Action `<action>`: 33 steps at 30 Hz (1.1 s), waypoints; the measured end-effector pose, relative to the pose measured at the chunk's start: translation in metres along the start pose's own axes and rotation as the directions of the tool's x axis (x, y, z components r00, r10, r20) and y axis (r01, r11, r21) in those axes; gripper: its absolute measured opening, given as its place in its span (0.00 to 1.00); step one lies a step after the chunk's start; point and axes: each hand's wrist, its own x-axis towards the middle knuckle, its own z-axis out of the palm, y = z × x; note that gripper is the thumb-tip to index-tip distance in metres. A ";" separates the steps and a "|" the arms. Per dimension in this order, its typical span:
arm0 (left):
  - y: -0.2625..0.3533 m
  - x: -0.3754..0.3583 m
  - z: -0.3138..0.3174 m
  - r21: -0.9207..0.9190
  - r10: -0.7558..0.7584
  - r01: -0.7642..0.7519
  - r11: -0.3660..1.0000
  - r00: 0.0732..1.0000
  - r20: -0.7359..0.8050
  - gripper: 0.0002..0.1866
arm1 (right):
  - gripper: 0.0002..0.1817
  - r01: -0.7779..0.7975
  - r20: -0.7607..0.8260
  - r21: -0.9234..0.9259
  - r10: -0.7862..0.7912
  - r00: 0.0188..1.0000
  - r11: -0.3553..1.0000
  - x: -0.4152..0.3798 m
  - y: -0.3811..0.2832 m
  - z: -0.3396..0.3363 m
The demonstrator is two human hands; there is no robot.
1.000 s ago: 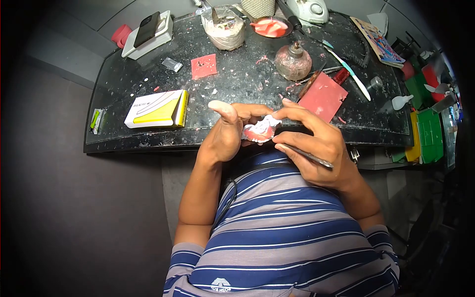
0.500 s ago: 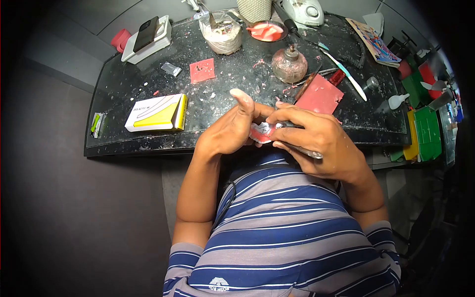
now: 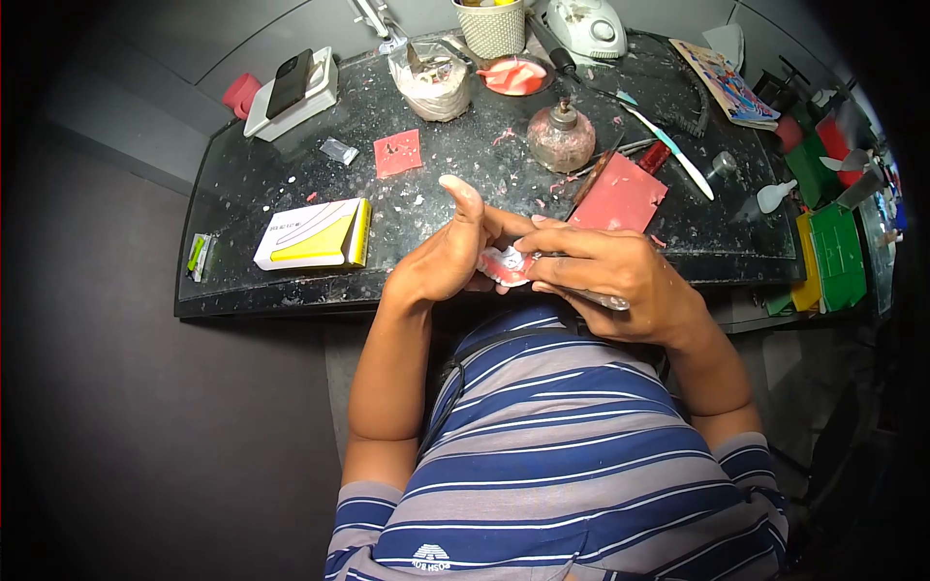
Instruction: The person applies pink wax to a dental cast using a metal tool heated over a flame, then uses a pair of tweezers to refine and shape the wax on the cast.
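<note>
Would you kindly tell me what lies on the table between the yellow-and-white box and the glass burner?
In the head view, a small red wax square lies between the box and the burner, amid scattered crumbs.

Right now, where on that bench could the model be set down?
Barest patch: between the yellow box, the pink square and the left hand. Another lies between the phone and that box. Crowded around the burner, the red sheet and the bins.

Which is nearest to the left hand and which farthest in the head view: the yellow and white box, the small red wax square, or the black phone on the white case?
1. Yellow and white box, on the table to the left of the left hand.
2. Small red wax square, farther back.
3. Black phone, at the far left corner.
</note>
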 end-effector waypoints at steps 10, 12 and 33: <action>0.002 0.003 0.000 -0.043 -0.072 0.071 0.997 0.997 -0.006 0.78 | 0.14 0.124 -0.130 -0.042 -0.129 0.983 0.991 -0.002 0.009 -0.002; -0.001 0.000 0.003 -0.071 -0.086 0.081 0.994 0.993 -0.075 0.78 | 0.11 0.126 -0.161 -0.063 -0.135 0.978 0.990 0.001 0.006 -0.002; -0.032 -0.010 0.013 -0.077 0.383 -0.416 0.906 0.884 -0.269 0.71 | 0.11 0.082 -0.298 -0.035 -0.089 0.951 0.996 -0.002 0.006 0.035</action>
